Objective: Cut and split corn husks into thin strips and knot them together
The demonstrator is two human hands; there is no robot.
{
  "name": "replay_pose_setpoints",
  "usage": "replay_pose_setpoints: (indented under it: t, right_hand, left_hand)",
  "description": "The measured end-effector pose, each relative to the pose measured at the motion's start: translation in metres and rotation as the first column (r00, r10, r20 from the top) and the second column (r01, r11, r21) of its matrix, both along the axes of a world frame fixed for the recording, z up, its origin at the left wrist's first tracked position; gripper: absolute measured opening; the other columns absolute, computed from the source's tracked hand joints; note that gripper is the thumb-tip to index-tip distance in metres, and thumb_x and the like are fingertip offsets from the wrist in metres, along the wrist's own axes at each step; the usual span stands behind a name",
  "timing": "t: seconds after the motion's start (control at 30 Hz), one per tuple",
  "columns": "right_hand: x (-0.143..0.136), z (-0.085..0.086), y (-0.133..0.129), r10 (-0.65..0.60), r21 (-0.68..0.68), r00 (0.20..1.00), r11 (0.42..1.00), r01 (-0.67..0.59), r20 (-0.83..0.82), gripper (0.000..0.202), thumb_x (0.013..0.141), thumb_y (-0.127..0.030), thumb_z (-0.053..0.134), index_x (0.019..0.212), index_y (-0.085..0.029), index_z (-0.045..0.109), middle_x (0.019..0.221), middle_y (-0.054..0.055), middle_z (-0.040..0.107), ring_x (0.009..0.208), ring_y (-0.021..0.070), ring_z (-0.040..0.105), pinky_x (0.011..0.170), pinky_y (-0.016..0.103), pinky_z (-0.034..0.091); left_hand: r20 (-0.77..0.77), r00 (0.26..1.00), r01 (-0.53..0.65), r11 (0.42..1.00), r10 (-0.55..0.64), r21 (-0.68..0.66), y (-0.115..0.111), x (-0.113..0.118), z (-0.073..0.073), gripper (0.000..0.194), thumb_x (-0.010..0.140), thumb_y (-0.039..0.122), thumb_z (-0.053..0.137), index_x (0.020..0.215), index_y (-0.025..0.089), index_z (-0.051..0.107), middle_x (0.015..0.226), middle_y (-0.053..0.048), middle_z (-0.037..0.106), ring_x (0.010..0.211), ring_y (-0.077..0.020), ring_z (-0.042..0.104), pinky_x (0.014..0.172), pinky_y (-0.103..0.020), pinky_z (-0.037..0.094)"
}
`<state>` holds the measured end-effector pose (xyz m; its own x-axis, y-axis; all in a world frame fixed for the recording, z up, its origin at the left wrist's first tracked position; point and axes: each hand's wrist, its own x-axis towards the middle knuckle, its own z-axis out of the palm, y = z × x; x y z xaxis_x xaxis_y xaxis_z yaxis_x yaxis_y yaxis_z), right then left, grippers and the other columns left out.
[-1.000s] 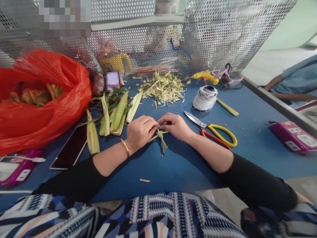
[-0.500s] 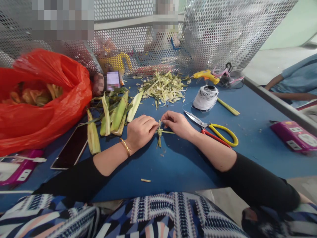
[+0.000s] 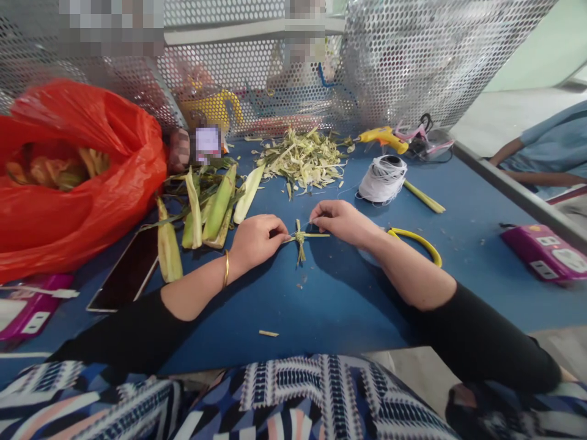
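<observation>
Husk cross [image 3: 301,238], 1 pc.: prob. v. light, stiffish, tips fragile; best held at centre knot [image 3: 299,236]. L hand [image 3: 257,238] pinches its left end; R hand [image 3: 338,220], thread [image 3: 309,223].

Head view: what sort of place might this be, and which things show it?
Probably a craft workshop or workroom: the blue table bears a small knotted plant piece, a spool of white thread and a heap of plant scraps.
</observation>
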<state>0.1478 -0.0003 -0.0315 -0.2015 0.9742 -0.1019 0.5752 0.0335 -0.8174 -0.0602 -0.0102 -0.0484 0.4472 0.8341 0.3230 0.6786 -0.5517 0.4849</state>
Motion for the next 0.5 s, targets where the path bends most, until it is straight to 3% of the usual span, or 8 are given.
replay_pose_setpoints:
  t: [0.13, 0.23, 0.37, 0.5]
  right_hand:
    - [0.000, -0.001, 0.001, 0.102, -0.009, 0.941, 0.994, -0.111, -0.324, 0.004, 0.067, -0.018, 0.060, 0.068, -0.017, 0.063, 0.070, 0.000, 0.065, 0.062, 0.0116, 0.054, 0.061, 0.025, 0.042]
    - [-0.003, -0.002, -0.002, 0.186, 0.013, 0.867, 0.979, -0.203, -0.462, 0.002, 0.064, -0.016, 0.057, 0.062, -0.017, 0.058, 0.079, 0.004, 0.069, 0.070, 0.0128, 0.059, 0.065, 0.026, 0.045]
    - [-0.008, -0.007, -0.003, 0.216, -0.038, 0.849, 0.963, -0.267, -0.482, 0.001, 0.070, -0.017, 0.055, 0.070, -0.017, 0.055, 0.072, 0.001, 0.069, 0.054, 0.0090, 0.056, 0.055, 0.023, 0.041]
    - [-0.010, -0.012, -0.001, 0.197, -0.039, 0.866, 0.970, -0.242, -0.459, 0.004, 0.074, -0.013, 0.055, 0.074, -0.017, 0.053, 0.063, -0.004, 0.062, 0.050, 0.0072, 0.054, 0.053, 0.021, 0.040]
  left_hand:
    - [0.047, 0.998, -0.040, 0.995, 0.044, -0.094, 0.003, 0.002, -0.001, 0.013, 0.075, 0.022, 0.066, 0.063, 0.019, 0.063, 0.065, 0.001, 0.066, 0.061, -0.0135, 0.057, 0.058, -0.026, 0.038]
    - [0.055, 0.998, -0.033, 0.991, 0.040, -0.130, 0.005, 0.002, -0.002, 0.012, 0.073, 0.022, 0.065, 0.062, 0.019, 0.061, 0.063, 0.002, 0.063, 0.059, -0.0129, 0.053, 0.056, -0.025, 0.036]
    - [0.167, 0.982, -0.039, 0.962, 0.087, -0.270, 0.008, 0.002, -0.002, 0.011, 0.073, 0.023, 0.065, 0.063, 0.018, 0.061, 0.062, 0.002, 0.062, 0.058, -0.0122, 0.051, 0.057, -0.026, 0.037]
    - [0.480, 0.863, 0.085, 0.891, 0.158, -0.446, 0.009, 0.003, -0.001, 0.015, 0.071, 0.028, 0.068, 0.067, 0.016, 0.060, 0.073, -0.002, 0.066, 0.062, -0.0112, 0.053, 0.060, -0.025, 0.042]
